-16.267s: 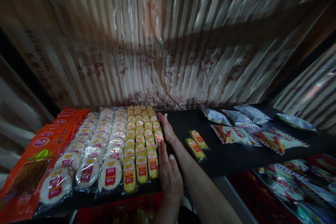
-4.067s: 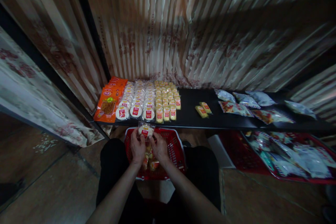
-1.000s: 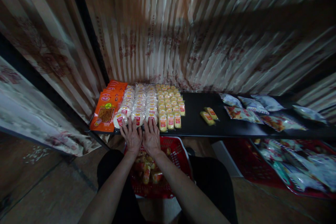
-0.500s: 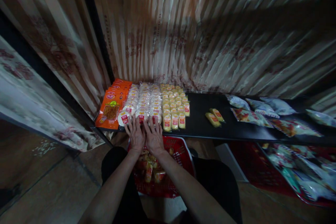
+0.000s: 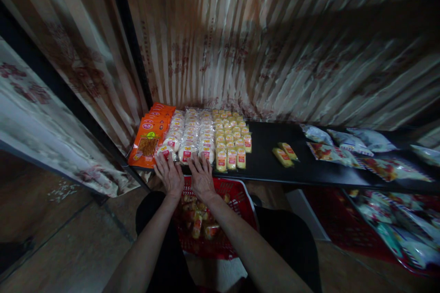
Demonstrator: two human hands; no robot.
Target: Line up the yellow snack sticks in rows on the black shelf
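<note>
My left hand [image 5: 171, 177] lies spread with its fingertips against the front of the left row of white round wrapped cakes [image 5: 166, 151]. Fingers apart, my right hand [image 5: 202, 179] touches the front edge of the middle and right rows, near a white round cake [image 5: 207, 152]. Neither hand grips anything. Beside these rows stand several rows of small yellow wrapped cakes [image 5: 231, 158]. Orange snack packets [image 5: 147, 144] overlap at the left end of the black shelf [image 5: 261, 155]. Beneath my wrists sits a red basket [image 5: 240, 197] with loose yellow wrapped cakes [image 5: 197, 227] inside.
Two yellow cakes [image 5: 283, 155] lie apart on the shelf, left of several plastic snack bags [image 5: 335, 154]. A second red basket [image 5: 360, 229] holding bags stands on the floor at right. A dark shelf post [image 5: 132, 32] rises at left, and a pleated curtain [image 5: 220, 46] hangs behind.
My left hand has slid left, from between the left and middle rows to the left row, so my hands are farther apart. The view has shifted slightly.
</note>
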